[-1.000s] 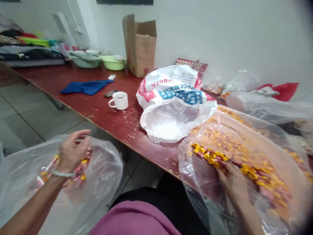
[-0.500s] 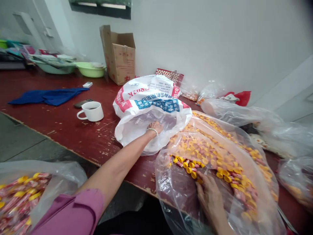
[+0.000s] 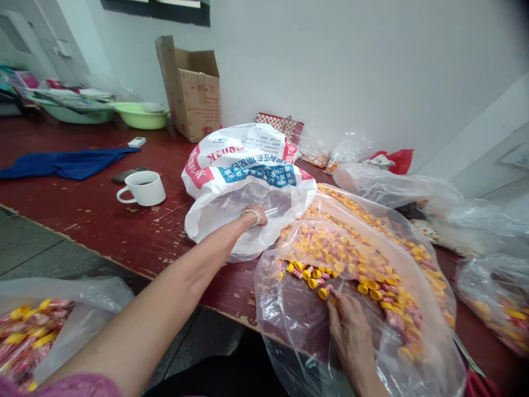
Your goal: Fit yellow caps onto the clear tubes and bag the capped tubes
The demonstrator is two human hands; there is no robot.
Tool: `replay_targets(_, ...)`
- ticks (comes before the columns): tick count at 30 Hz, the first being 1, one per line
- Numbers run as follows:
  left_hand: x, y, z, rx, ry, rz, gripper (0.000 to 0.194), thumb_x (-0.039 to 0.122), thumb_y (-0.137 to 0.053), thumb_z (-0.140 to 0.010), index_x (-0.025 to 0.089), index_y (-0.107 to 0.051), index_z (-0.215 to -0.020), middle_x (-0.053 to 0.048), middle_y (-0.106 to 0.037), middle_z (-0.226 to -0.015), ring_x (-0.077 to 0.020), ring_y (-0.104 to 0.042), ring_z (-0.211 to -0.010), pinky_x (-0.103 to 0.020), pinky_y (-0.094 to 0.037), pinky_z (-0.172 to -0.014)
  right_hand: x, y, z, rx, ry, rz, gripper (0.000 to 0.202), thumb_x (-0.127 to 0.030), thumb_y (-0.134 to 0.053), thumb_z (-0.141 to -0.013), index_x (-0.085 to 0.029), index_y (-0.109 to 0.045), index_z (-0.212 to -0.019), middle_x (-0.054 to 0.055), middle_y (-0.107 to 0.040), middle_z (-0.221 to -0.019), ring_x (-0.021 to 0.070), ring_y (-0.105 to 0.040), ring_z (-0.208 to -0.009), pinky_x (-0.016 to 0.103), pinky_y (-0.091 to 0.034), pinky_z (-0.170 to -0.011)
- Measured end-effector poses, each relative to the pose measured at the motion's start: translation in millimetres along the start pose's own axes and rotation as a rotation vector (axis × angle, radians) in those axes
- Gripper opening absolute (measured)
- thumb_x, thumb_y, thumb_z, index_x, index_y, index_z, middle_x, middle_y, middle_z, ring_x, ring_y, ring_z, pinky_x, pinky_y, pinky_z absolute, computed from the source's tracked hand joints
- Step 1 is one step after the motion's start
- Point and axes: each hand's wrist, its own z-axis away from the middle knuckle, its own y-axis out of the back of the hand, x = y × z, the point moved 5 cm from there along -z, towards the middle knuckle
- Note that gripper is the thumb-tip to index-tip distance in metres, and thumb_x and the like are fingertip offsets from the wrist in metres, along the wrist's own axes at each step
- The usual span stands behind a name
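Likely light, best cap-pinched, yellow-capped pieces (image 3: 323, 294) are touched by right hand (image 3: 351, 324), finger grip unclear, likewise left hand's (image 3: 258, 214).

The printed sack (image 3: 252, 165) is gaping around the left hand (image 3: 259, 214). The right hand (image 3: 350, 322) is touching yellow-capped pieces (image 3: 323, 293) lying in a clear plastic bag (image 3: 436, 366).

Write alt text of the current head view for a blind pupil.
A person's left hand is in the mouth of a white printed sack on a worn red table; the right hand is at yellow-ended pieces in a clear plastic bag. A white mug and open cardboard box stand nearby.
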Motion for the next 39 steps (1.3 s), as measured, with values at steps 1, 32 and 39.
replay_targets(1, -6.9, 6.3, 8.0, 0.022, 0.022, -0.004, 0.033, 0.034, -0.055, -0.087, 0.011, -0.058, -0.11, -0.006, -0.057, -0.111, -0.0234, -0.058, -0.097, -0.036, -0.05, -0.08, -2.2, 6.1, -0.5, 0.032, -0.017, -0.017, 0.029, -0.034, -0.042, -0.089, -0.018, -0.062, -0.102, 0.012, -0.062, -0.096, 0.0245, -0.06, -0.088, 0.041, -0.05, -0.077)
replay_targets(32, -13.9, -22.5, 189.1, -0.121, -0.399, 0.012, 0.022, 0.014, -0.064, -0.063, 0.015, -0.048, -0.079, 0.005, -0.046, -0.071, -0.0089, -0.04, -0.064, -0.02, -0.032, -0.058, -164.7, 10.1, -55.8, 0.115, 0.045, -0.754, 0.005, -0.024, -0.058, -0.085, -0.02, -0.061, -0.085, 0.004, -0.062, -0.093, 0.0158, -0.058, -0.089, 0.032, -0.047, -0.08)
replay_targets(39, -12.1, -29.7, 185.8, -0.117, -0.398, 0.039, 0.023, 0.016, -0.062, -0.063, 0.012, -0.054, -0.084, 0.002, -0.053, -0.077, -0.0118, -0.045, -0.071, -0.023, -0.038, -0.066, -164.2, 3.7, -42.1, -0.029, 0.233, -0.482, 0.02, -0.022, -0.06, -0.083, -0.021, -0.058, -0.102, 0.007, -0.061, -0.106, 0.0204, -0.054, -0.101, 0.038, -0.043, -0.09)
